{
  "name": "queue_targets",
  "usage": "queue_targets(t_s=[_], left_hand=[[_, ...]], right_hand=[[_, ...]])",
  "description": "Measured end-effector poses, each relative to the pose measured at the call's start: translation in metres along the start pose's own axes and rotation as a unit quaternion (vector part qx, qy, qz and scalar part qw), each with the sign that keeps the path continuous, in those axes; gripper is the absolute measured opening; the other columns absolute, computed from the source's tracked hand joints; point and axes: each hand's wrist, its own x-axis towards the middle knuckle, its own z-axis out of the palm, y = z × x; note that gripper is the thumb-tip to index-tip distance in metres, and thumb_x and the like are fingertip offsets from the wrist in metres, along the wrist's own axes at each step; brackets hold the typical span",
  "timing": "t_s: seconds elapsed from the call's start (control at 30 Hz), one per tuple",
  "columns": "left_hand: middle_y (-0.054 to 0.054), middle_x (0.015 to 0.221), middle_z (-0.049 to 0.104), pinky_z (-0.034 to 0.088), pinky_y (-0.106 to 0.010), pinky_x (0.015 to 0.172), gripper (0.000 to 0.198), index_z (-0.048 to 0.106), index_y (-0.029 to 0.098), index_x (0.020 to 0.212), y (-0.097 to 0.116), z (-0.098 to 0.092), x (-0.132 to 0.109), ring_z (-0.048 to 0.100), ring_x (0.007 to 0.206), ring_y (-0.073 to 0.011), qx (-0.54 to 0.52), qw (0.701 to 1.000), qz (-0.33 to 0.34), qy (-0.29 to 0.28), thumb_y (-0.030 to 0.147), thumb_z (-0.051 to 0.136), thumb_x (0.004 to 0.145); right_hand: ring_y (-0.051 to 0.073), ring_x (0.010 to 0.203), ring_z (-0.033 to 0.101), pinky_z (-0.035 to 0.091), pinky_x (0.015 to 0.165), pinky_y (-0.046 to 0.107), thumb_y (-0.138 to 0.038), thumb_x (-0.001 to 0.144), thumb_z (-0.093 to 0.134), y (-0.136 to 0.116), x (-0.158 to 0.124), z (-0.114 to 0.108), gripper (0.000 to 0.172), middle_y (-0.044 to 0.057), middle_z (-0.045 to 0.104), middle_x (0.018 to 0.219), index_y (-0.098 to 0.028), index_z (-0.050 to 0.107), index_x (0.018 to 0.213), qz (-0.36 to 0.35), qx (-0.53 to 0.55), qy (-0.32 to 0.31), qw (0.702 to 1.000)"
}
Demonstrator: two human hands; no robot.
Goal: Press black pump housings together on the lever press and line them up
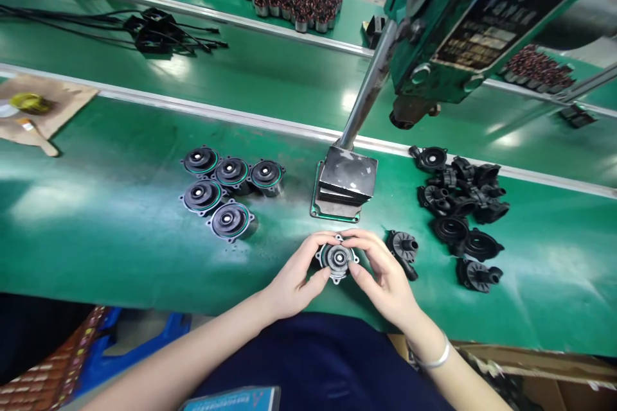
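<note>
- Your left hand [294, 282] and right hand [385, 276] both grasp the small round grey-and-black motor part with little mounting ears [337, 259], holding it between them just above the green tabletop [120, 250], close to its near edge and straight in front of you.
- It looks like a rigid part of moulded plastic and metal, so judge it stiff and fairly light for its size; it should not flex under your fingers.
- Your fingertips sit around its rim, which seems the safest hold: the ears give purchase and keep it from turning.
- Keep clear of the centre hub, which looks like the delicate spot.
- The faces look smooth, so a pinch on the flat alone may slip.
- Five similar round black parts with green sealing rings [226, 189] lie in a cluster to your left, well apart from your hands.
- A heap of black plastic housings [457, 205] lies to your right; one loose black housing [403, 250] sits just beside your right hand.
- The dark metal base of the green press [348, 183] stands just beyond the part.
</note>
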Motion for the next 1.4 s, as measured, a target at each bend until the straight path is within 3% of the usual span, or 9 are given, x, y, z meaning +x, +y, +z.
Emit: queue_targets(t_s=[0.17, 0.3, 0.4, 0.67, 0.87, 0.97, 1.07, 1.23, 1.4], left_hand=[[-0.012, 0.131, 0.047, 0.040, -0.045, 0.109, 0.034, 0.044, 0.020, 0.126, 0.000, 0.001, -0.003, 0.045, 0.128, -0.0256, -0.011, 1.000, -0.004, -0.004, 0.023, 0.045, 0.093], [-0.014, 0.138, 0.044, 0.039, -0.046, 0.111, 0.068, 0.032, 0.021, 0.136, -0.003, 0.007, -0.005, 0.044, 0.132, -0.0287, 0.034, 0.999, -0.027, 0.011, 0.019, 0.066, 0.077], [-0.014, 0.137, 0.047, 0.042, -0.047, 0.109, 0.084, 0.023, 0.022, 0.140, -0.008, 0.012, -0.003, 0.049, 0.129, -0.0288, 0.071, 0.995, -0.060, 0.035, 0.020, 0.073, 0.073], [-0.013, 0.139, 0.050, 0.050, -0.042, 0.101, 0.080, 0.028, 0.022, 0.136, -0.015, 0.008, 0.002, 0.056, 0.124, -0.0291, 0.131, 0.990, -0.029, 0.043, 0.019, 0.074, 0.071], [-0.012, 0.129, 0.058, 0.052, -0.044, 0.099, 0.080, 0.030, 0.023, 0.137, -0.017, 0.009, 0.002, 0.060, 0.119, -0.0283, 0.134, 0.990, -0.005, 0.033, 0.022, 0.077, 0.072], [-0.015, 0.134, 0.054, 0.049, -0.047, 0.104, 0.083, 0.031, 0.022, 0.138, -0.015, 0.005, -0.002, 0.055, 0.125, -0.0295, 0.174, 0.983, 0.030, 0.043, 0.034, 0.080, 0.072], [-0.020, 0.139, 0.049, 0.045, -0.050, 0.108, 0.079, 0.039, 0.017, 0.136, -0.011, -0.005, -0.009, 0.048, 0.132, -0.0324, 0.255, 0.959, 0.102, 0.066, 0.042, 0.079, 0.072], [-0.011, 0.115, 0.069, 0.042, -0.051, 0.111, 0.039, 0.054, 0.015, 0.122, -0.003, -0.019, -0.015, 0.061, 0.121, -0.0251, 0.371, 0.888, 0.264, 0.062, 0.025, 0.068, 0.086], [-0.008, 0.102, 0.075, 0.050, -0.044, 0.105, 0.031, 0.059, 0.013, 0.116, -0.003, -0.018, -0.012, 0.068, 0.109, -0.0207, 0.390, 0.864, 0.311, 0.068, 0.018, 0.067, 0.086]], right_hand=[[0.008, 0.127, 0.047, 0.048, 0.108, 0.024, -0.036, 0.088, 0.047, 0.007, 0.000, 0.005, 0.034, 0.010, 0.046, 0.130, -0.016, 0.051, 0.116, 0.010, 0.069, -0.021, 0.997], [0.007, 0.120, 0.047, 0.047, 0.106, 0.026, -0.031, 0.083, 0.056, -0.005, 0.002, -0.003, 0.038, 0.007, 0.050, 0.120, -0.021, 0.051, 0.120, -0.072, -0.144, 0.012, 0.987], [0.006, 0.109, 0.048, 0.049, 0.097, 0.021, -0.031, 0.083, 0.056, -0.020, 0.013, -0.015, 0.037, 0.005, 0.052, 0.113, -0.021, 0.051, 0.118, -0.159, -0.280, -0.043, 0.946], [0.007, 0.080, 0.050, 0.047, 0.067, 0.019, -0.030, 0.079, 0.051, -0.059, 0.049, -0.024, 0.031, 0.007, 0.050, 0.097, -0.011, 0.052, 0.103, -0.267, -0.508, -0.219, 0.789], [0.001, 0.071, 0.041, 0.036, 0.062, 0.013, -0.033, 0.084, 0.047, -0.096, 0.049, -0.061, 0.028, 0.005, 0.050, 0.092, -0.013, 0.051, 0.103, -0.263, -0.492, -0.204, 0.804], [0.000, 0.072, 0.042, 0.035, 0.064, 0.012, -0.031, 0.084, 0.047, -0.089, 0.043, -0.076, 0.029, 0.004, 0.050, 0.095, -0.016, 0.050, 0.109, -0.234, -0.508, -0.181, 0.809], [-0.001, 0.069, 0.039, 0.032, 0.064, 0.012, -0.025, 0.083, 0.048, -0.067, 0.035, -0.078, 0.041, 0.003, 0.049, 0.093, -0.022, 0.046, 0.125, -0.218, -0.558, -0.178, 0.781], [-0.002, 0.066, 0.032, 0.022, 0.064, 0.014, -0.024, 0.079, 0.051, -0.042, 0.029, -0.067, 0.069, 0.001, 0.044, 0.088, -0.037, 0.028, 0.143, -0.252, -0.623, -0.178, 0.719], [-0.001, 0.067, 0.032, 0.018, 0.064, 0.016, -0.021, 0.075, 0.057, -0.043, 0.034, -0.065, 0.072, 0.001, 0.041, 0.083, -0.037, 0.031, 0.140, -0.267, -0.632, -0.179, 0.705]])
